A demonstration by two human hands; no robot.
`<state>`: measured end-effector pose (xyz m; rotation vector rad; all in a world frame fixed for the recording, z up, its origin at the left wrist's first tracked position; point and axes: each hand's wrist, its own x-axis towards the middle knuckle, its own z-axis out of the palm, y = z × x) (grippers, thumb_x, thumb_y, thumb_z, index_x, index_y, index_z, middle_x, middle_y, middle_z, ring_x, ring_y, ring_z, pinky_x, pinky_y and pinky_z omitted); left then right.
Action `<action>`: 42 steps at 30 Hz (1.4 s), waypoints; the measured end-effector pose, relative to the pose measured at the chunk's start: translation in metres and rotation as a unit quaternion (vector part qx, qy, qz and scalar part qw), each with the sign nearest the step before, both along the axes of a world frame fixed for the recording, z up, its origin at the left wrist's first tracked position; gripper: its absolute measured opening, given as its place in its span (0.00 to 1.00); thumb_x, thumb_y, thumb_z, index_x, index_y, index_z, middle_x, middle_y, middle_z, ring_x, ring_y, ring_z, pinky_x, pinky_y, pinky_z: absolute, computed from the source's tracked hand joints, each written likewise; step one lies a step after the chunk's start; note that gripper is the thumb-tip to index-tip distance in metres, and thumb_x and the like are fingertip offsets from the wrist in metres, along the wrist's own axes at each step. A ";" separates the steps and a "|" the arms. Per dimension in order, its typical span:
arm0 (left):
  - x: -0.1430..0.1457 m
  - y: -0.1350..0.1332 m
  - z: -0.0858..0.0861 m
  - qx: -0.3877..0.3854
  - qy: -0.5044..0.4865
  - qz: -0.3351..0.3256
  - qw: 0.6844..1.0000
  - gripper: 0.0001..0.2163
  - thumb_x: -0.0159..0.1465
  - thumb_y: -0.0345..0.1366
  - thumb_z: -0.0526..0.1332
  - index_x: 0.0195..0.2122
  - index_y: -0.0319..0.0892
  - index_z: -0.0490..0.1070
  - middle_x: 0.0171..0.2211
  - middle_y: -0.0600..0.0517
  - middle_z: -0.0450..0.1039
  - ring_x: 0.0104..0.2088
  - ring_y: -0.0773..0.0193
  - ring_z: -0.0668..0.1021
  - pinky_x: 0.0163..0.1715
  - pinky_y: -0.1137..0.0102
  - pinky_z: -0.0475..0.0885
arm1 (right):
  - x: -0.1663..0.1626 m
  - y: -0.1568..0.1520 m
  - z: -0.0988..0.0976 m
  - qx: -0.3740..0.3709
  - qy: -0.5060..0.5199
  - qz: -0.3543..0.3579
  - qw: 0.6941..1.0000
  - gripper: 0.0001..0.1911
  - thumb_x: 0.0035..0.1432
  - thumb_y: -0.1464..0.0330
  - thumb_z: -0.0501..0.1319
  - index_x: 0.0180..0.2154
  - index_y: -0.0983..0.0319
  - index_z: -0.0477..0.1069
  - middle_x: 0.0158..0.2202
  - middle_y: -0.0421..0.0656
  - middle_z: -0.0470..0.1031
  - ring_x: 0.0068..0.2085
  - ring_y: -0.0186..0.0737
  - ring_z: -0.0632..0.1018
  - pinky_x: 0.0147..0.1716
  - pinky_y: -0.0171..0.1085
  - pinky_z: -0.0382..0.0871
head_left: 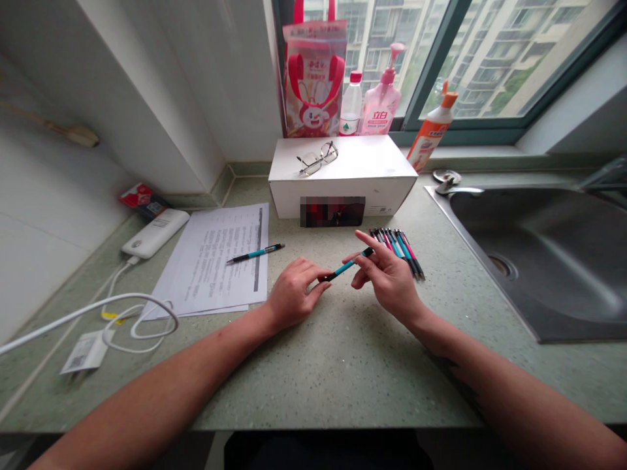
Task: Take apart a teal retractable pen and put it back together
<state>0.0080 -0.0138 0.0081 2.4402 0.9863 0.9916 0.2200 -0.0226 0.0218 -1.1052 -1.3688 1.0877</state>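
Head view: both bare hands meet over the counter, and the step in hand looks to be the handling of one blue-and-black pen, held aslant between them near the middle of the workspace. The left hand pinches the pen's lower, dark end between thumb and fingertips. The right hand grasps the upper end with thumb and curled fingers, its index finger stretched out away from the barrel; how firmly it presses cannot be told. Whether the pen touches the counter below is also unclear. Just beyond the right hand lies a row of pens, side by side and partly hidden by that hand. On the other side, a loose pen lies across the edge of the paper, one end reaching past the sheet onto the counter. As a judgement, the next move calls for a steady pinch at one end while the other hand works or lets go, since a slim round barrel could roll or twist if both eased together. The right fingers would also need care near the row, where a brush could spread the pens.
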 end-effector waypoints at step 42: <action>-0.042 0.031 0.004 0.068 0.284 0.314 0.903 0.18 0.65 0.27 0.54 0.55 0.33 0.69 0.45 0.38 0.74 0.46 0.44 0.73 0.44 0.55 0.66 | 0.109 0.059 -0.007 -0.076 -0.539 -0.242 0.803 0.24 0.64 0.64 0.52 0.58 0.63 0.69 0.48 0.53 0.78 0.48 0.53 0.78 0.46 0.45 0.69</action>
